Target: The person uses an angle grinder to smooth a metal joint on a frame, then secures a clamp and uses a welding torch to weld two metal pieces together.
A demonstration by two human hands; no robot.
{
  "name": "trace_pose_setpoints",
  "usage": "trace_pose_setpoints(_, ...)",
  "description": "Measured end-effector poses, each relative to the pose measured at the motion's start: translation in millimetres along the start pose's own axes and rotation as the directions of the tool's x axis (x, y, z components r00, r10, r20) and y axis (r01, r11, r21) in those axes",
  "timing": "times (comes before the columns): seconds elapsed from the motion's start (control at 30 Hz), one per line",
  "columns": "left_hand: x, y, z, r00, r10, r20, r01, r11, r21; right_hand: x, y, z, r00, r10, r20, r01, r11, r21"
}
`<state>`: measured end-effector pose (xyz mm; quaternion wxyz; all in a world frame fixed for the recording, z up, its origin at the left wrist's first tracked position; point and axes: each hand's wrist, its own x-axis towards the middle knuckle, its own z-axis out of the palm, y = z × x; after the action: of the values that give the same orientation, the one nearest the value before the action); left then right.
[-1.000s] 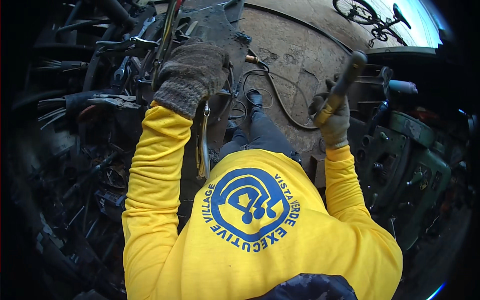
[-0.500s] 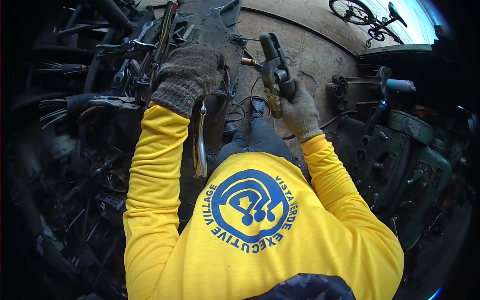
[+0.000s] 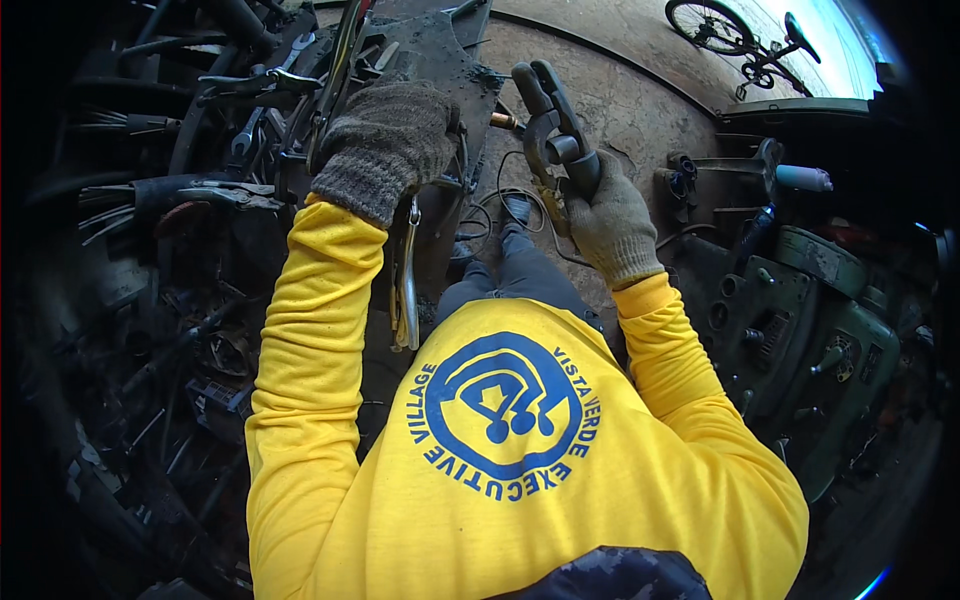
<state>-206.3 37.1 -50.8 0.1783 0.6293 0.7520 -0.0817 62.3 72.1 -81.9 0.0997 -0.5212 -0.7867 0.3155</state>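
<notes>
My right hand (image 3: 615,225), in a knitted work glove, is closed around a dark metal fitting (image 3: 582,172). This part has curved arms, a short round tube in its middle and a worn yellowish patch low on its side. It is held up to the right of the steel bench (image 3: 430,45). My left hand (image 3: 392,130), in a darker knitted glove, is curled at the bench's edge among tools. Its fingertips and whatever they grip are hidden. Just below its wrist hang silver locking pliers (image 3: 407,285).
More locking pliers (image 3: 262,85) and a wrench (image 3: 245,135) lie left of the left hand. A copper-coloured tip (image 3: 503,120) sticks out past the bench. Cables (image 3: 530,205) loop over the floor by my feet. A green machine (image 3: 825,340) stands right; a bicycle (image 3: 750,45) is farther off.
My right hand has turned slightly, and the metal fitting in it now tips farther left. The left hand stays at the bench edge; the whole view has shifted a little.
</notes>
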Motion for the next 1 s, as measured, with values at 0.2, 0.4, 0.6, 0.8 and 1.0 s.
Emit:
trace_pose_setpoints(0.2,2.4,-4.9,0.9,0.998,0.057,-0.011,-0.057,0.998,0.005,-3.0,-2.2,5.5,0.999,-0.028,-0.02,0.027,0.998,-0.052)
trace_pose_setpoints(0.4,1.9,-0.9,-0.3,1.0,0.007,0.004,-0.007,1.0,-0.018,-3.3,-2.2,10.2,1.0,0.007,0.014,-0.006,0.997,-0.082)
trace_pose_setpoints(0.6,3.1,-0.5,-4.9,0.999,0.002,0.053,-0.001,1.0,-0.007,-4.2,2.8,16.0,0.999,-0.03,-0.036,0.027,0.997,-0.067)
trace_pose_setpoints(0.8,0.7,3.0,-8.0,0.998,-0.012,0.056,0.012,1.0,-0.004,-4.0,-3.6,8.3,0.996,0.067,0.052,-0.067,0.998,0.007)
trace_pose_setpoints(1.0,2.0,0.8,-5.1,0.999,0.005,0.044,-0.004,1.0,-0.009,0.2,0.0,2.1,0.971,0.204,0.125,-0.218,0.97,0.106)
